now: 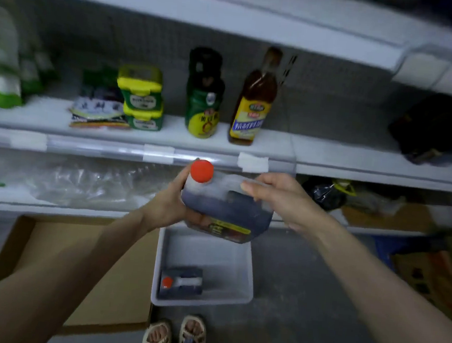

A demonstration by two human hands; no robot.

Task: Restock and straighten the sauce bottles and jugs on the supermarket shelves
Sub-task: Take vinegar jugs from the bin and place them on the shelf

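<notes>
- Now left grip (171,203) clasps jug (227,208) by its red cap (202,171).
- Right grip (281,199) clasps jug's top, opp. side.
- Below jug: tub (227,264) w/ 2nd jug (181,283).

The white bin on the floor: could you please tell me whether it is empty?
No, one dark jug with a red cap lies inside the white bin, against its left wall.

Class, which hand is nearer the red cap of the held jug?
Left. The left hand grips the jug just beside the red cap; the right hand holds the opposite side.
</notes>
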